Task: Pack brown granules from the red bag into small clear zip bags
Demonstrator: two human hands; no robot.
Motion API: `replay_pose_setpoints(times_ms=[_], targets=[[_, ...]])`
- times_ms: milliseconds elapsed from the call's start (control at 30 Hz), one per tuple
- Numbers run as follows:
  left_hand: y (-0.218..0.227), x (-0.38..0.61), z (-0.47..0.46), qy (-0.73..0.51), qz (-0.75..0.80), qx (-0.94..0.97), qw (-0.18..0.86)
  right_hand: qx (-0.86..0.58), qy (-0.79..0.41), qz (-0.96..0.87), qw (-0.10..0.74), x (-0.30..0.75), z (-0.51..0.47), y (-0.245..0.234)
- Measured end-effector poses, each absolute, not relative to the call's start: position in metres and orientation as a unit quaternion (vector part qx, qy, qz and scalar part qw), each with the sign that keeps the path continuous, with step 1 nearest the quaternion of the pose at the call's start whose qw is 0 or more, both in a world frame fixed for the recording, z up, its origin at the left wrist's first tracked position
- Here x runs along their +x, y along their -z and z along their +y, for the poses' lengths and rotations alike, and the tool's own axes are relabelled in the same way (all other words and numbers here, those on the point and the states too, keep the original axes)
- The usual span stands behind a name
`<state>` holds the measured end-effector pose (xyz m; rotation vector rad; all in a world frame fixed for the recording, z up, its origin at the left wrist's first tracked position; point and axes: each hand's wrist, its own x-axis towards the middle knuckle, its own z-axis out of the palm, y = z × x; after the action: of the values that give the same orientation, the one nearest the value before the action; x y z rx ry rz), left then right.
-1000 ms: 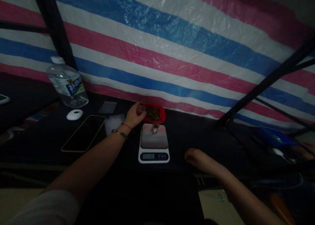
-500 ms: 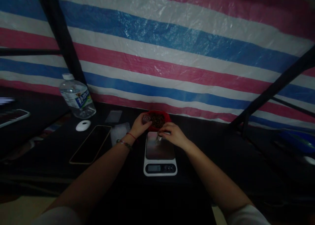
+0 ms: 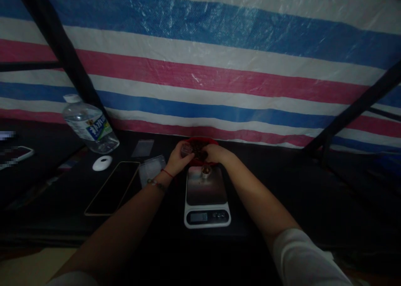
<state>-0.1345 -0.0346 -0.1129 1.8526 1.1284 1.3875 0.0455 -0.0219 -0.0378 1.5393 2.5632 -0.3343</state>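
A white digital scale (image 3: 206,196) with a metal plate lies in front of me, its display lit. Near the plate's back edge stands a small round cup (image 3: 206,172) with brown bits inside. Behind the scale is a red bowl (image 3: 216,141) of small dark brown pieces. My left hand (image 3: 179,157) is closed around a small clear container (image 3: 187,150) at the bowl's left side. Over the bowl's right part, my right hand (image 3: 216,153) reaches into the brown pieces; its fingertips are hidden among them.
Left of my left arm lie a dark phone (image 3: 113,188), clear plastic bags (image 3: 150,169), a small zip bag (image 3: 143,148) and a white oval device (image 3: 102,163). A large clear bottle (image 3: 90,125) stands behind them. Striped sheeting (image 3: 219,77) hangs at the back, with black poles on both sides.
My right hand has moved from the small cup on the scale back into the red bowl. The cup stays on the plate. My left hand keeps its hold, and the view has shifted slightly.
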Motion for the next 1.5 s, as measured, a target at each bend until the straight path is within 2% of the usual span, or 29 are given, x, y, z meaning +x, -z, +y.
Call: replay_pose_setpoints(times_ms=[533, 833, 1000, 1200, 1333, 1500], targets=[[0.112, -0.136, -0.033, -0.504, 0.444, 0.694, 0.259, 0.485, 0.054, 0.872, 0.027, 0.054, -0.027, 0.049], [0.114, -0.137, -0.033, -0.51, 0.435, 0.697, 0.255, 0.483, 0.113, 0.864, -0.085, 0.068, -0.016, 0.055], [0.111, -0.137, -0.034, -0.509, 0.445, 0.691, 0.255, 0.447, 0.158, 0.87, -0.133, 0.072, -0.034, 0.027], [0.113, -0.138, -0.033, -0.501, 0.438, 0.703, 0.251, 0.385, 0.168, 0.906, -0.061, 0.064, -0.076, -0.012], [0.114, -0.139, -0.032, -0.508, 0.432, 0.702, 0.25, 0.4, 0.145, 0.905, -0.01, 0.053, -0.086, -0.01], [0.113, -0.139, -0.032, -0.506, 0.437, 0.699, 0.253, 0.408, 0.135, 0.903, -0.008, 0.051, -0.086, -0.001]])
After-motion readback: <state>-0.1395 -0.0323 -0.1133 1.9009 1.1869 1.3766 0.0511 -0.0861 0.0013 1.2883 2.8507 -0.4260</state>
